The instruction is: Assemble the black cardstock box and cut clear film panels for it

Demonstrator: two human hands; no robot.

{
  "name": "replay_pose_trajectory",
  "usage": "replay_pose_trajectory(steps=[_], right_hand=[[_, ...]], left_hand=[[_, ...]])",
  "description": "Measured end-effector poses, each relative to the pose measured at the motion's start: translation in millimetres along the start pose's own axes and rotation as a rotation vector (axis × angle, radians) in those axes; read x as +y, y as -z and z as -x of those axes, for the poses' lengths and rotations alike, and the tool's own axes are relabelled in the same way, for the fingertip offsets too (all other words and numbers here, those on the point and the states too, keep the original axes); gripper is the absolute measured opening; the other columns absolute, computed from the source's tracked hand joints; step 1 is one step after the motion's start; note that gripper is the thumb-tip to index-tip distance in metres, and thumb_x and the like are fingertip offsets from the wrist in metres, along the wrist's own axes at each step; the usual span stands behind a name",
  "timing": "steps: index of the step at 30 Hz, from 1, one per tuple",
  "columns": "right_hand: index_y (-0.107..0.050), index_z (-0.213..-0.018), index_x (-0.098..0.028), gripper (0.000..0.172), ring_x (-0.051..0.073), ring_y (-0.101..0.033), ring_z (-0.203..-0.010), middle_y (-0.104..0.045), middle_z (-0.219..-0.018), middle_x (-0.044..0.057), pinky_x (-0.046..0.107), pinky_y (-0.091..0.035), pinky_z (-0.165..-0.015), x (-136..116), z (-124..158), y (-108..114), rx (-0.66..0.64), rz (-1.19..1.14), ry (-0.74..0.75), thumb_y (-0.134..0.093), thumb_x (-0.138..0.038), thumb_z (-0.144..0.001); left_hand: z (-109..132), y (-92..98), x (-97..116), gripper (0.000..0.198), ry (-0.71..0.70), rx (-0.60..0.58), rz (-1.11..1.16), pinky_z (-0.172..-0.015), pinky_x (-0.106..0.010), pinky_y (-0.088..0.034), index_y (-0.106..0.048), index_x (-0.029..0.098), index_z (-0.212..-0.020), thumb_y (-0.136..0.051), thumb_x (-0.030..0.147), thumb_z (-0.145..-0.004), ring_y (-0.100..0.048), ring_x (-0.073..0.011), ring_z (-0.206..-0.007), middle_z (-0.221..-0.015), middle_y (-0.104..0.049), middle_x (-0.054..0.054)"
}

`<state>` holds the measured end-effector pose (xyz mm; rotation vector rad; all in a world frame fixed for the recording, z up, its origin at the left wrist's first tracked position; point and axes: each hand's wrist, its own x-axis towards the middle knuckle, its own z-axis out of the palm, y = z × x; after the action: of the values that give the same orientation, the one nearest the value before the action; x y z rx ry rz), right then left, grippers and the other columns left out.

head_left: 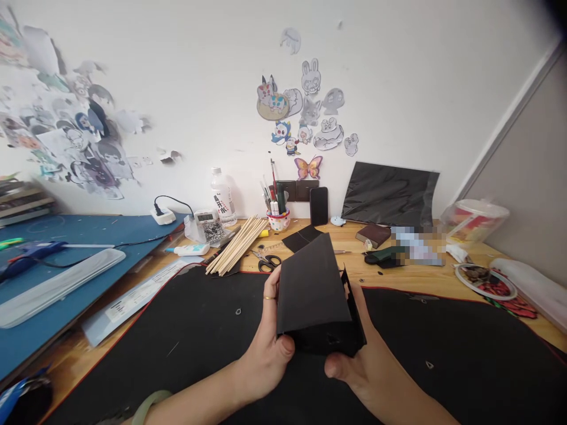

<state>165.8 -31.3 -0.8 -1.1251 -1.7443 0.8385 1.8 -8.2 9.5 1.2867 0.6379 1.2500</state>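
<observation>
A black card box [308, 289] is held up above the black desk mat [204, 342], tilted, with one broad face toward me. My left hand [268, 342] grips its left side, thumb at the lower front edge and fingers behind; a ring and a green bangle show on this arm. My right hand [358, 354] holds the right side, thumb under the lower corner, most fingers hidden behind the box. A loose black flap stands out along the box's right edge. Small scraps lie on the mat.
Behind the box lie scissors [267, 261], wooden sticks [237, 245] and black card [303, 238]. A pen cup [278, 219], bottle [224, 198] and phone [319, 206] stand near the wall. At right are a plate [485, 281] and a lidded cup [476, 218]; a blue board [146, 236] is at left.
</observation>
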Motion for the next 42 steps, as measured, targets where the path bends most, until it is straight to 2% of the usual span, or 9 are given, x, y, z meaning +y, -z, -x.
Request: replay_pose_trajectory(steps=[3,8,15,20,22,27,32,37,42], right_hand=[[0.004,-0.141,-0.023,0.115,0.033,-0.038,-0.123,-0.027,-0.141,0.018,0.045,-0.040,-0.093,2.6,1.3,1.0,0.009,0.021,-0.027,-0.058,-0.069,-0.056],[0.007,-0.141,-0.025,0.114,0.032,-0.032,-0.127,-0.023,-0.144,0.017,0.047,-0.036,-0.097,4.3,0.3,0.7,-0.008,0.015,-0.038,-0.060,-0.066,-0.058],[0.022,-0.136,-0.029,0.117,0.029,-0.013,-0.135,0.000,-0.150,0.008,0.043,-0.022,-0.107,0.6,-2.2,-2.2,0.115,-0.024,0.146,-0.047,-0.075,-0.055],[0.006,-0.141,-0.029,0.088,0.029,0.004,-0.135,0.004,-0.150,0.000,0.047,-0.005,-0.109,-9.4,-2.6,18.6,0.044,0.211,0.249,-0.019,-0.075,-0.070],[-0.010,-0.141,-0.029,0.079,0.029,-0.006,-0.135,-0.013,-0.148,0.002,0.045,-0.009,-0.109,-12.6,-6.2,29.8,0.022,0.259,0.268,-0.016,-0.071,-0.075],[-0.051,-0.111,-0.030,0.035,0.024,-0.042,-0.114,-0.052,-0.113,0.003,0.038,-0.034,-0.097,-20.5,-17.3,48.1,0.115,0.363,0.225,-0.056,-0.043,-0.079],[-0.053,-0.075,-0.023,0.018,0.021,-0.052,-0.089,-0.055,-0.086,0.003,0.036,-0.043,-0.080,-40.8,-23.6,58.2,-0.044,0.377,0.137,-0.066,-0.036,-0.070],[-0.064,-0.069,-0.021,0.018,0.018,-0.053,-0.075,-0.058,-0.072,0.000,0.031,-0.043,-0.071,-59.1,-34.3,60.4,-0.387,0.425,0.052,-0.069,-0.039,-0.067],[-0.069,-0.075,-0.024,0.012,0.018,-0.057,-0.077,-0.063,-0.077,0.001,0.030,-0.045,-0.070,-62.1,-44.7,53.3,-0.405,0.315,0.044,-0.063,-0.034,-0.074]], left_hand=[[0.1,2.6,-4.0,0.093,-0.085,-0.142,-0.053,-0.106,-0.038,-0.027,-0.017,0.024,-0.139,-0.059,0.059,-0.065,-0.028,-0.0312,-0.129,-0.143,-0.028,-0.011],[-3.4,1.4,-8.3,0.106,0.006,-0.148,-0.012,-0.104,-0.039,-0.031,-0.010,0.023,-0.139,-0.076,0.041,-0.057,-0.036,-0.0299,-0.125,-0.138,-0.035,-0.014],[-1.0,-0.7,-21.9,0.088,0.067,0.010,0.117,-0.101,-0.043,-0.032,-0.026,0.021,-0.135,-0.074,0.035,-0.063,-0.042,-0.0303,-0.120,-0.127,-0.049,-0.013],[-2.6,-3.4,-21.2,0.071,0.220,0.034,0.271,-0.099,-0.039,-0.035,-0.037,0.022,-0.129,-0.069,0.038,-0.068,-0.047,-0.0276,-0.115,-0.118,-0.057,-0.009],[-6.6,-4.9,-16.8,0.060,0.300,0.051,0.339,-0.095,-0.036,-0.039,-0.042,0.023,-0.126,-0.066,0.037,-0.072,-0.053,-0.0252,-0.110,-0.115,-0.059,-0.007],[-16.4,-5.1,-6.4,0.043,0.409,0.076,0.389,-0.082,-0.029,-0.046,-0.055,0.019,-0.112,-0.062,0.041,-0.076,-0.062,-0.0197,-0.089,-0.097,-0.067,-0.006],[-22.6,-2.4,-1.9,0.037,0.476,0.052,0.379,-0.069,-0.023,-0.047,-0.061,0.016,-0.101,-0.058,0.045,-0.077,-0.063,-0.0154,-0.073,-0.085,-0.068,-0.005],[-28.1,1.1,-1.4,0.037,0.443,0.079,0.335,-0.070,-0.024,-0.047,-0.061,0.017,-0.101,-0.061,0.044,-0.075,-0.062,-0.0154,-0.075,-0.084,-0.068,-0.004],[-31.0,5.9,-4.2,0.040,0.503,0.041,0.317,-0.065,-0.023,-0.046,-0.065,0.016,-0.093,-0.059,0.051,-0.073,-0.060,-0.0145,-0.069,-0.078,-0.068,-0.004]])
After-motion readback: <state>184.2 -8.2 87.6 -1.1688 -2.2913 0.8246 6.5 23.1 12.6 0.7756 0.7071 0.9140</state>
